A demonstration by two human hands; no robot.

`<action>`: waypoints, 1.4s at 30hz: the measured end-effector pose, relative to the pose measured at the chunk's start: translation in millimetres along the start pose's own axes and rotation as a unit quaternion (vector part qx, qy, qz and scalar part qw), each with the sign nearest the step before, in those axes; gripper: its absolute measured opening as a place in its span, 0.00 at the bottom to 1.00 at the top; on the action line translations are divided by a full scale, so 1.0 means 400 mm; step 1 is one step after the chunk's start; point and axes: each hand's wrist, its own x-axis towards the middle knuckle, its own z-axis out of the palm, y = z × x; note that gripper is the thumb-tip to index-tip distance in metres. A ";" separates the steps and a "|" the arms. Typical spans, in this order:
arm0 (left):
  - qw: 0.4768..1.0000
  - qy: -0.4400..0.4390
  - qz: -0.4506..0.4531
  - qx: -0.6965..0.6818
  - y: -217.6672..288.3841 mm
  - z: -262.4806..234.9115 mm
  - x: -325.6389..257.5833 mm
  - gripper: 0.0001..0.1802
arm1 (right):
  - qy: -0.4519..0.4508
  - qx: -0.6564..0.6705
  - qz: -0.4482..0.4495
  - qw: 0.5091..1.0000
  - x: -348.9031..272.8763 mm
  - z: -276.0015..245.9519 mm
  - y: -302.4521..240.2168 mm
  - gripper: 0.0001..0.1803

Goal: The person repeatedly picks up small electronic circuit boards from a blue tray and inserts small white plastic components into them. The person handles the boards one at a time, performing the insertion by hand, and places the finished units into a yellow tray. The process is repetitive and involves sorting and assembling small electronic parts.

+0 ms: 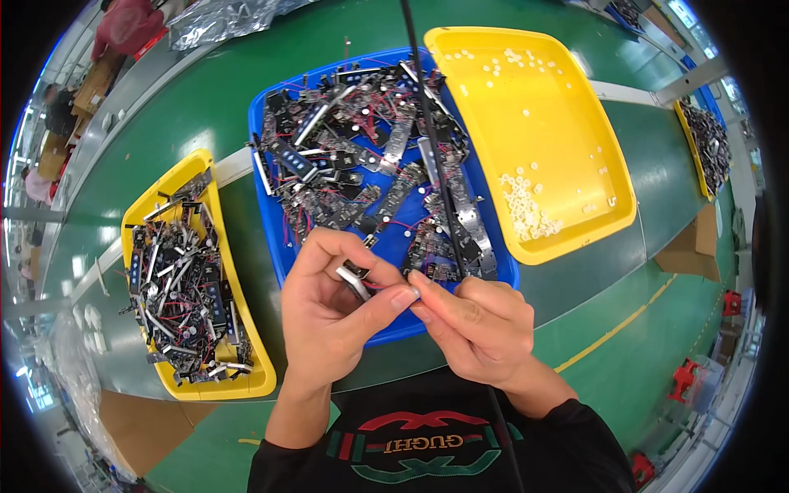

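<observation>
Small circuit strip: narrow, flat, pale metallic piece with thin red wires trailing from it, held above the near edge of the blue tray. Mostly hidden by fingers; finer detail cannot be told.

Left hand: bare, fingers curled together around the strip, thumb stretched across to the right and pressing against the other hand's fingertip.

Right hand: bare, thumb and forefinger pinched together at the strip's red wires, remaining fingers folded under. Tips of both hands touch.

Blue tray: glossy plastic, rectangular with rounded corners, just beyond the hands. Heaped with dark circuit boards, shiny silver strips and tangled red wire.

Black cord: thin, smooth, running from the far edge down across the blue tray toward the hands.

Yellow tray, right: smooth plastic, touching the blue tray's right rim, holding scattered small white round pieces, thickest at its near left side.

Yellow tray, left: same plastic, set apart to the left, packed with dark boards, silver strips and red wire.

Green belt: matt surface under all the trays, with a yellow line on its near right part.

Cardboard box: brown, at the belt's right edge.

Another yellow tray: far right, filled with dark parts.
</observation>
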 end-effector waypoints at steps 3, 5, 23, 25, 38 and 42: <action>0.999 0.015 0.001 0.033 0.012 0.001 -0.001 0.17 | -0.035 0.052 0.063 0.996 0.018 0.004 -0.017 0.19; 1.000 0.002 0.017 0.004 0.046 0.000 -0.004 0.16 | 0.018 0.212 0.179 0.960 -0.013 0.008 -0.016 0.16; 0.541 0.304 0.192 0.760 0.233 -0.282 -0.161 0.10 | 0.093 0.721 0.502 0.468 0.036 -0.007 -0.023 0.26; 0.551 0.318 0.187 0.749 0.226 -0.273 -0.157 0.10 | 0.006 0.824 0.397 0.403 0.006 -0.008 0.005 0.27; 0.531 0.284 0.125 0.789 0.200 -0.230 -0.180 0.25 | -0.100 0.770 0.314 0.546 -0.012 -0.022 0.062 0.15; 0.523 0.267 0.118 0.801 0.189 -0.234 -0.171 0.22 | -0.043 0.752 0.403 0.520 -0.012 -0.022 0.049 0.13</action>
